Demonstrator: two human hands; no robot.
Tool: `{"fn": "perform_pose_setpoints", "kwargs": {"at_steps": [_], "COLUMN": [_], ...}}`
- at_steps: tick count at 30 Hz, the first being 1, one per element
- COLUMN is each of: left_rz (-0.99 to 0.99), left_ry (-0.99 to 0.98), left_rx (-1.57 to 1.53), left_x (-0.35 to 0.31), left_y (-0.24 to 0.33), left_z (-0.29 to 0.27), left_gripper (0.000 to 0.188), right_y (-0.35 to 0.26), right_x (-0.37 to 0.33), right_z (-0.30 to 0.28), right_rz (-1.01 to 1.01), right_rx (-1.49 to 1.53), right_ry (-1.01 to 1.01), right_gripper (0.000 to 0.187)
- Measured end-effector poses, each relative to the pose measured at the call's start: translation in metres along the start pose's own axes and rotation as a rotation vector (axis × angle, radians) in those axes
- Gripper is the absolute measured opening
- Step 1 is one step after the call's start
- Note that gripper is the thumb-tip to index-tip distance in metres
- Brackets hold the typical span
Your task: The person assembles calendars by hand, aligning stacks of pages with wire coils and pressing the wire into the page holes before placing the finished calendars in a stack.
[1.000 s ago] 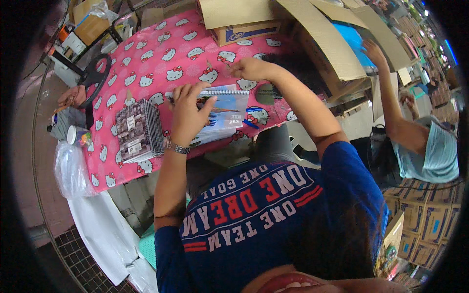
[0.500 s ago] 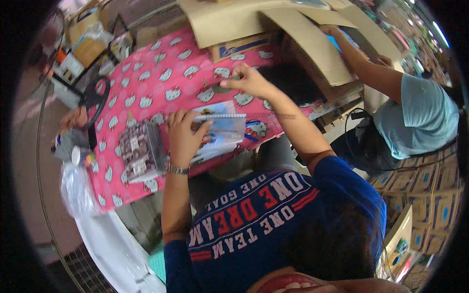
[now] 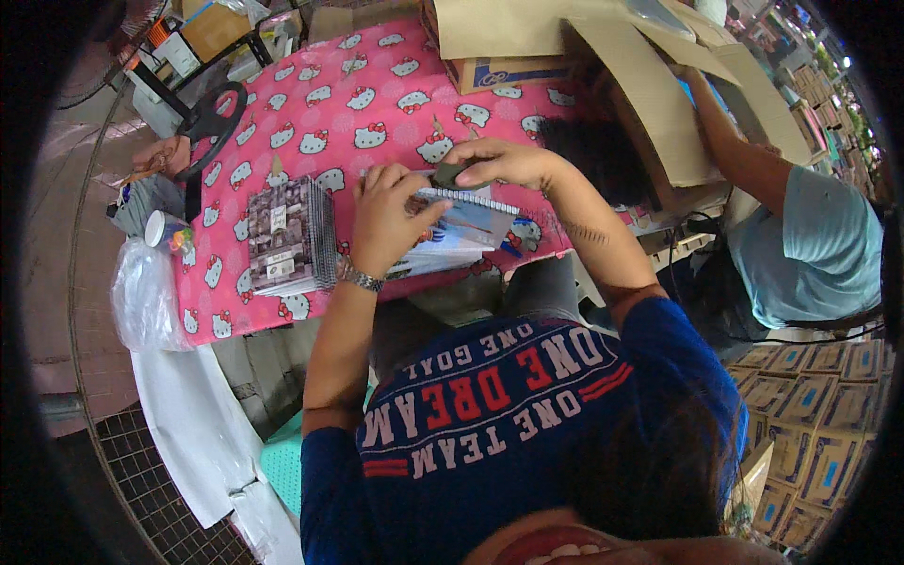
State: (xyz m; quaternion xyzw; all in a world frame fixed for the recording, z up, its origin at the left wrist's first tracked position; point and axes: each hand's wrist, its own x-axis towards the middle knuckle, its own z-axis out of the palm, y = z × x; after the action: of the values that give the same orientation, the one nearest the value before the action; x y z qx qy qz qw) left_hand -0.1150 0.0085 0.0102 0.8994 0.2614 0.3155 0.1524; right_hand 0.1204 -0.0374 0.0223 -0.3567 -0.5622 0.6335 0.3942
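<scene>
A spiral notebook [image 3: 450, 247] with a pale blue picture cover lies at the table's near edge, its white coil along the far side. My left hand [image 3: 384, 221], wearing a metal watch, grips its left end, thumb by the coil. My right hand [image 3: 504, 165] is closed on a small flat dark green piece [image 3: 448, 176], held at the coil. A dark line of small loops runs from the coil across my right forearm; I cannot tell if it is loose coil. Left of my hands sits a stack of spiral notebooks [image 3: 282, 235] with dark photo covers.
A pink patterned cloth covers the table [image 3: 311, 99]. Open cardboard boxes [image 3: 640, 104] stand at the far right, where a co-worker [image 3: 800, 235] reaches in. A white cup [image 3: 165, 231] and clear plastic [image 3: 146, 292] are at the left edge. Stacked cartons [image 3: 810, 414] stand lower right.
My right hand has come down to the coil with the dark green piece. My left hand has changed its hold at the notebook's left end. The whole view has shifted.
</scene>
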Motion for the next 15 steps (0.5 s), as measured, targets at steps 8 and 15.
{"fn": "perform_pose_setpoints", "kwargs": {"at_steps": [8, 15], "left_rz": [-0.006, 0.002], "left_ry": [-0.025, 0.003], "left_rx": [-0.003, -0.033], "left_x": [0.006, 0.007], "left_y": [-0.001, -0.003], "left_z": [-0.002, 0.000], "left_gripper": [0.038, 0.043], "right_y": [-0.004, -0.006], "right_x": [0.003, 0.004], "right_z": [-0.009, -0.002], "right_rz": [0.041, 0.006], "right_rx": [-0.266, 0.004], "right_ry": [-0.075, -0.035], "right_gripper": [0.047, 0.041]}}
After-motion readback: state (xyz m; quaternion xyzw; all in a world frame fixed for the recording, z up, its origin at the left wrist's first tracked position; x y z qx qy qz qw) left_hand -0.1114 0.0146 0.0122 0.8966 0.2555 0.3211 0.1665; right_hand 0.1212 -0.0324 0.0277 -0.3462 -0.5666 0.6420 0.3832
